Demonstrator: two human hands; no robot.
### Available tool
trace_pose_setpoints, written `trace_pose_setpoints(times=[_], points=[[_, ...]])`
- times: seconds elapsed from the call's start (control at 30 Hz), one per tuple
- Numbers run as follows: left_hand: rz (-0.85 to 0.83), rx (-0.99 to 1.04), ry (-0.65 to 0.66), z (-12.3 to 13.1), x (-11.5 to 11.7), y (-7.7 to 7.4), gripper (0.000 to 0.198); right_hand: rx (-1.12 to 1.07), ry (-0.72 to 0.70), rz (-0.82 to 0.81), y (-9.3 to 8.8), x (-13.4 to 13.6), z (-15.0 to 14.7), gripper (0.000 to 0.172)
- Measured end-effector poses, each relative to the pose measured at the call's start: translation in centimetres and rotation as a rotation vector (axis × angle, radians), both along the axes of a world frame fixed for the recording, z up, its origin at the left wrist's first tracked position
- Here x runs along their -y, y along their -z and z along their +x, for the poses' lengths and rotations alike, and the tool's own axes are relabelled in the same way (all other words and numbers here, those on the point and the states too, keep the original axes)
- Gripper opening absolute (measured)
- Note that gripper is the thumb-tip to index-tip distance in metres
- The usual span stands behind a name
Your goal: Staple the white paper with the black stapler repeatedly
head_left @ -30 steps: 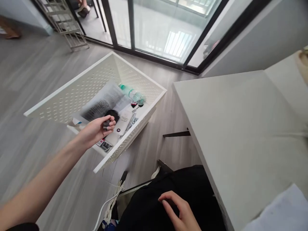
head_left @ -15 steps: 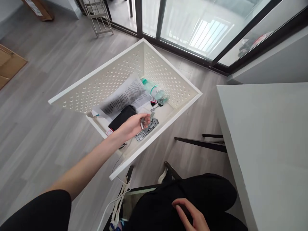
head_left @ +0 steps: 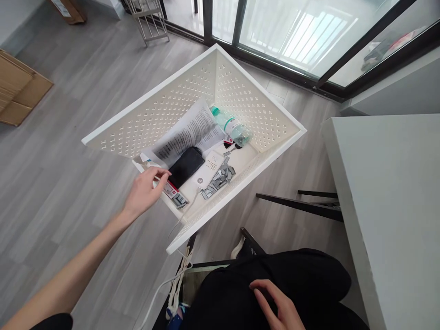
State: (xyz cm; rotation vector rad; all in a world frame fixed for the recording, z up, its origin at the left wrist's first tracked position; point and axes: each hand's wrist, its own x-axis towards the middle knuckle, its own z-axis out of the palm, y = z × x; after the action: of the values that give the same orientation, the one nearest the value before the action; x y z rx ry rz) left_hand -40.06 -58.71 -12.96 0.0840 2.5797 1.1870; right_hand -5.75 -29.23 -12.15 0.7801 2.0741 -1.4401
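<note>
My left hand (head_left: 146, 189) is over the near left rim of a white perforated basket (head_left: 237, 184). Its thumb and forefinger come together beside the corner of a black phone (head_left: 187, 166); whether anything is pinched there is hidden. Just below the fingers lies a red-and-white packet (head_left: 170, 189) with grey metal strips (head_left: 180, 200). Right of the phone are a white slab (head_left: 210, 168) with a cable and a heap of grey staple strips (head_left: 219, 181). My right hand (head_left: 278, 305) rests over my lap, empty, thumb and forefinger apart.
Printed paper (head_left: 189, 130) and a clear bottle (head_left: 233, 128) with a green cap lie in the basket. A white table (head_left: 388, 192) stands at the right. Cardboard (head_left: 24, 89), a wire rack (head_left: 147, 20) and a glass door (head_left: 285, 32) are farther off.
My left hand has moved left from above the staple strips to the basket's left rim. The small metal piece in its fingers no longer shows there, and the white slab is uncovered.
</note>
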Motion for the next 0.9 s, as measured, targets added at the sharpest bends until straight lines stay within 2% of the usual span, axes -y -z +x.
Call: trace_pose_setpoints(times=[0.07, 0.17, 0.4, 0.57, 0.63, 0.7, 0.83, 0.9], points=[[-0.068, -0.053, 0.178, 1.0, 1.7, 1.2, 0.011, 0.01, -0.043, -0.027, -0.2, 0.0, -0.5, 0.038], [-0.102, -0.07, 0.393, 1.4, 2.8, 2.9, 0.014, 0.008, -0.111, -0.052, -0.5, -0.2, -1.0, 0.032], [-0.108, -0.016, 0.659, -1.7, 2.5, 5.2, 0.012, 0.051, -0.15, -0.055, -0.8, -0.3, -1.0, 0.033], [-0.214, -0.026, 0.892, -3.1, 2.5, 6.0, 0.011, 0.093, -0.153, -0.071, -0.8, -0.3, -0.9, 0.036], [-0.261, -0.003, 0.973, -3.7, 2.6, 5.6, 0.014, 0.094, -0.131, -0.068, -0.9, -0.3, -0.9, 0.037], [-0.297, 0.087, 0.995, -4.4, 2.6, 4.4, 0.019, 0.087, -0.126, -0.076, -1.0, -0.3, -0.9, 0.036], [-0.276, 0.352, 0.938, -5.5, 1.4, 0.0, 0.035, 0.044, -0.147, -0.09, -1.4, -0.4, -1.9, 0.033], [-0.226, 0.399, 0.911, -5.6, 0.1, -2.6, 0.038, -0.014, -0.132, -0.087, -2.2, -0.6, -2.8, 0.03]])
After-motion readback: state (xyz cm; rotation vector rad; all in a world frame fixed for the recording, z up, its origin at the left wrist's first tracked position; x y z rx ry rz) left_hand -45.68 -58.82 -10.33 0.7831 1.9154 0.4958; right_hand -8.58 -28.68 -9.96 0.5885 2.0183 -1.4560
